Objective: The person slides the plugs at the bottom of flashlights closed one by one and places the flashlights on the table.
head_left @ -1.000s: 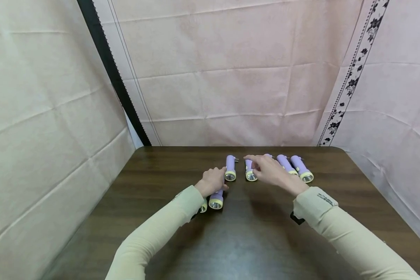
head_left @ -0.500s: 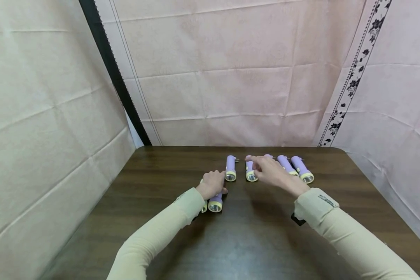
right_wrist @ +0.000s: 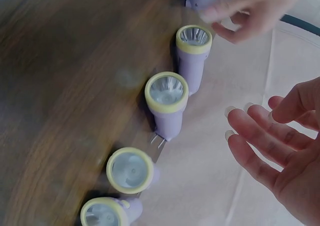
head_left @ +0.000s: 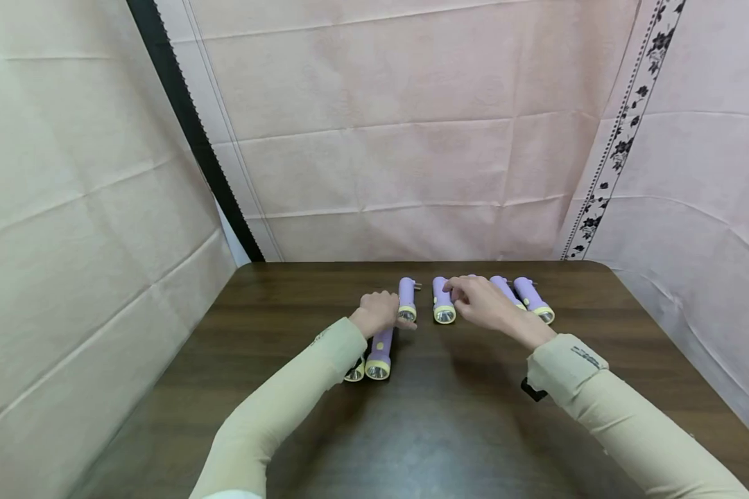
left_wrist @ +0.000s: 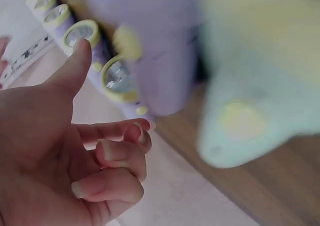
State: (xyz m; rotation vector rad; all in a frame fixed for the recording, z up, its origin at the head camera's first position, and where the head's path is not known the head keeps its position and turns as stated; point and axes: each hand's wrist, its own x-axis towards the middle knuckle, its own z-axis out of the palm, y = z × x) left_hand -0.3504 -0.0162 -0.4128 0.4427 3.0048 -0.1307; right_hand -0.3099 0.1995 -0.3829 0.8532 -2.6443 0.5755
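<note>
My left hand [head_left: 377, 313] is over the back end of a lavender torch [head_left: 381, 350] with a yellow rim. In the left wrist view the fingers of that hand [left_wrist: 65, 151] bend loosely, thumb out, gripping nothing; a lavender torch [left_wrist: 167, 61] and a mint-green one [left_wrist: 240, 121] appear large and blurred. Another lavender torch [head_left: 407, 294] lies just beyond it. My right hand [head_left: 477, 301] hovers with relaxed fingers beside a lavender torch [head_left: 443, 299] and hides part of the torches behind it. The right wrist view shows this hand [right_wrist: 280, 146] holding nothing.
Two lavender torches [head_left: 533, 298] [head_left: 502, 284] lie at the right of the back row. A torch rim [head_left: 354, 374] shows beside my left wrist. The brown wooden table [head_left: 424, 430] meets hanging pale cloth [head_left: 381, 173] at its back edge.
My left hand has shifted away from the front torch toward the back, uncovering more of its body, and its thumb now sticks out. The right hand has barely moved.
</note>
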